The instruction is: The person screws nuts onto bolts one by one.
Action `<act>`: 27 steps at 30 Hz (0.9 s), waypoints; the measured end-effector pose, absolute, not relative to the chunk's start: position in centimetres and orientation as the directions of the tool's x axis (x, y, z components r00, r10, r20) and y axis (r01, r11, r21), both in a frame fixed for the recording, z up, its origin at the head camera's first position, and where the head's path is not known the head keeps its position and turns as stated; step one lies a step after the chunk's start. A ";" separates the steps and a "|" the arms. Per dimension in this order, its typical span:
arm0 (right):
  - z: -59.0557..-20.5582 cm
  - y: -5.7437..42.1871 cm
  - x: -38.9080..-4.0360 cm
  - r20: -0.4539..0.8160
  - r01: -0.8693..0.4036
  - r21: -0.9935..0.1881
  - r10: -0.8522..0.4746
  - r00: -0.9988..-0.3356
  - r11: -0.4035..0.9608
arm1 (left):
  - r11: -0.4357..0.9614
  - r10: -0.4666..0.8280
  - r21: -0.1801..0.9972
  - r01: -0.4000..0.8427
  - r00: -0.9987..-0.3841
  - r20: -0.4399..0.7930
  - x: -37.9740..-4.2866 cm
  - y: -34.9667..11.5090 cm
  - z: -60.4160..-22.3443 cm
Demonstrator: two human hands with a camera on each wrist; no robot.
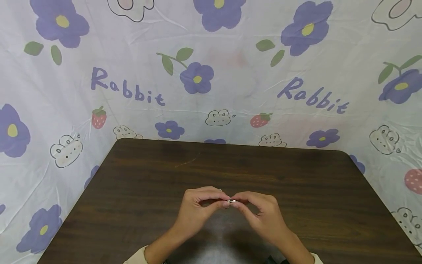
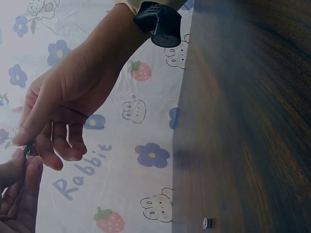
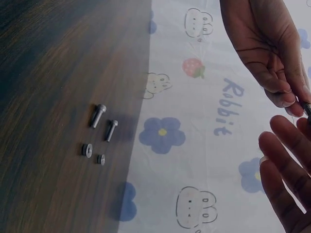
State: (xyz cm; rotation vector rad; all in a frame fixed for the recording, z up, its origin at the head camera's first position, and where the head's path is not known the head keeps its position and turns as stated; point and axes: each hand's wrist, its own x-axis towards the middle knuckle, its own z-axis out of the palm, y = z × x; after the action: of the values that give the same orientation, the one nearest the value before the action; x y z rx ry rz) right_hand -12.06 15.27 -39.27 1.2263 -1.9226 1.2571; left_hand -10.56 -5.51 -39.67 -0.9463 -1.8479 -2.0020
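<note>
In the head view, my left hand (image 1: 195, 208) and right hand (image 1: 264, 213) meet low over the table. Between their fingertips is a tiny shiny metal piece (image 1: 232, 201), pinched by thumb and forefinger from both sides. Its kind I cannot tell, as fingers cover most of it. From the left wrist, the same metal piece (image 2: 29, 148) looks dark, with the right hand (image 2: 68, 97) above it in the picture and the left hand (image 2: 19, 194) at the lower left edge. From the right wrist, the right hand's outer fingers (image 3: 286, 155) look spread.
On the dark wooden table (image 1: 230, 165) lie a larger bolt (image 3: 98, 115), a smaller bolt (image 3: 112, 130) and two short round metal pieces, one bigger (image 3: 87, 150) and one smaller (image 3: 101, 159). A patterned cloth (image 1: 230, 80) hangs behind and beside the table.
</note>
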 end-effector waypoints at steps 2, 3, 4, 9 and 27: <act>-39.3 15.3 -12.0 0.796 -0.890 -0.426 -0.400 -0.455 0.164 | -0.154 0.235 0.789 0.595 -0.753 0.614 -10.5 -5.5 -39.6; -39.2 15.3 -12.0 0.792 -0.887 -0.430 -0.401 -0.460 0.169 | -0.150 0.235 0.787 0.599 -0.752 0.616 -10.5 -5.4 -39.6; -39.2 15.4 -12.0 0.787 -0.883 -0.436 -0.402 -0.467 0.173 | -0.143 0.234 0.784 0.604 -0.749 0.619 -10.5 -5.4 -39.6; -39.1 15.5 -11.8 0.768 -0.869 -0.461 -0.409 -0.493 0.181 | -0.121 0.233 0.777 0.617 -0.743 0.627 -10.5 -5.4 -39.7; -39.1 15.6 -12.3 0.795 -0.902 -0.411 -0.431 -0.426 0.132 | -0.158 0.231 0.792 0.590 -0.758 0.610 -10.7 -5.7 -39.9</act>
State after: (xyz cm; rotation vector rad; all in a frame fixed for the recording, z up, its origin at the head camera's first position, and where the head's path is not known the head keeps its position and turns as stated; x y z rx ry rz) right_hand -12.25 15.64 -39.07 1.2789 -1.9213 1.2498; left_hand -10.71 -5.68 -39.87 -0.9384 -1.8466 -2.0024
